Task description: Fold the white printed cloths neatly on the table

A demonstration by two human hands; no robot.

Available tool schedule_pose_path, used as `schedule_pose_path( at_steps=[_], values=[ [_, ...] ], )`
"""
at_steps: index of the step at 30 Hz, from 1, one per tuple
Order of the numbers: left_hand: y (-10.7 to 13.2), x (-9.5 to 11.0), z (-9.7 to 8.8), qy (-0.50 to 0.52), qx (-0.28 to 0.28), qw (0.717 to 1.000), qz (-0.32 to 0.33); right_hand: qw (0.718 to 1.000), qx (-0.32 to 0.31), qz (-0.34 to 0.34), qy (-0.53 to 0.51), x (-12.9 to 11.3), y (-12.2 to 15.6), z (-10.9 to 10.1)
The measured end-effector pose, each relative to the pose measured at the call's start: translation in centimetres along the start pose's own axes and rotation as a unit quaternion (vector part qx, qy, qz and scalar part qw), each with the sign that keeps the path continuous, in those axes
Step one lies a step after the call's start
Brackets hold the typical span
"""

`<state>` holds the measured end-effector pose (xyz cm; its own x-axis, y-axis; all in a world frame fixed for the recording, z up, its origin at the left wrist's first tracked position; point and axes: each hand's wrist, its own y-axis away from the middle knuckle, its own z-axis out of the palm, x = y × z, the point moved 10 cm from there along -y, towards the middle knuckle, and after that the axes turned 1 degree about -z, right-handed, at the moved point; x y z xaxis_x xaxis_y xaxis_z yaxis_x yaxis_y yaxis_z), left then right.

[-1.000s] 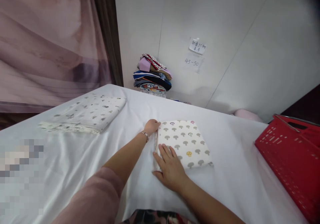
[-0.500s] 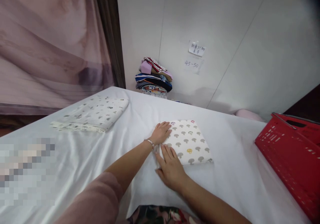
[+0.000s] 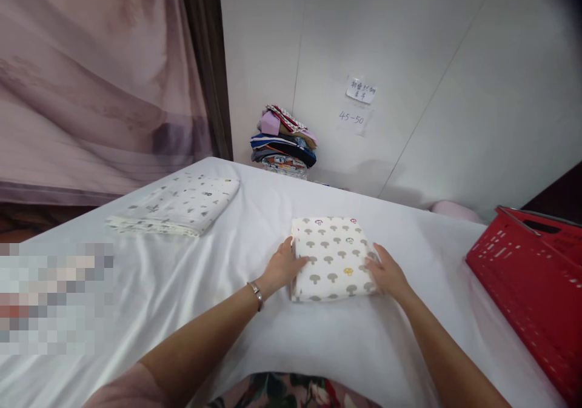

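Note:
A folded white cloth with a grey mushroom print [image 3: 331, 256] lies in the middle of the white-covered table [image 3: 282, 347]. My left hand [image 3: 284, 267] rests against its left edge, thumb on top and fingers at the side. My right hand [image 3: 386, 270] grips its right edge the same way. Both hands hold the cloth between them. A bracelet sits on my left wrist.
A second folded patterned cloth [image 3: 179, 205] lies at the table's far left. A red plastic basket [image 3: 531, 287] stands at the right edge. A stack of folded colourful fabrics [image 3: 284, 144] sits against the wall behind. Paper notes [image 3: 359, 93] hang on the wall.
My right hand moved from the cloth's near left corner to its right edge. My left hand slid down onto the left edge. The cloth now sits squarer between them.

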<state>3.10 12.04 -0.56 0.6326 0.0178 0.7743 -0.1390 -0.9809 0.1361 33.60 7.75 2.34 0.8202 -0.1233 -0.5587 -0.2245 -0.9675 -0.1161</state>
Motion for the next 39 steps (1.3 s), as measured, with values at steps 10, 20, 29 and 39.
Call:
schedule_pose_path(
  at_steps=[10, 20, 29, 39],
  values=[
    [-4.5, -0.1, -4.5, -0.009, 0.091, 0.995, 0.050, 0.970, -0.105, 0.079, -0.206, -1.2, 5.5, 4.5],
    [-4.1, -2.2, -6.5, -0.113, 0.045, 0.993, 0.013, 0.994, -0.036, -0.084, -0.053, -4.8, 3.2, 0.3],
    [-3.4, -2.2, -6.7, -0.066, 0.075, 0.995, 0.024, 0.985, -0.129, -0.039, 0.105, -4.7, -7.8, 5.0],
    [-9.4, -3.2, -7.9, 0.029, 0.091, 0.995, -0.003, 0.980, -0.194, 0.009, 0.045, -1.8, -2.4, 5.9]
  ],
)
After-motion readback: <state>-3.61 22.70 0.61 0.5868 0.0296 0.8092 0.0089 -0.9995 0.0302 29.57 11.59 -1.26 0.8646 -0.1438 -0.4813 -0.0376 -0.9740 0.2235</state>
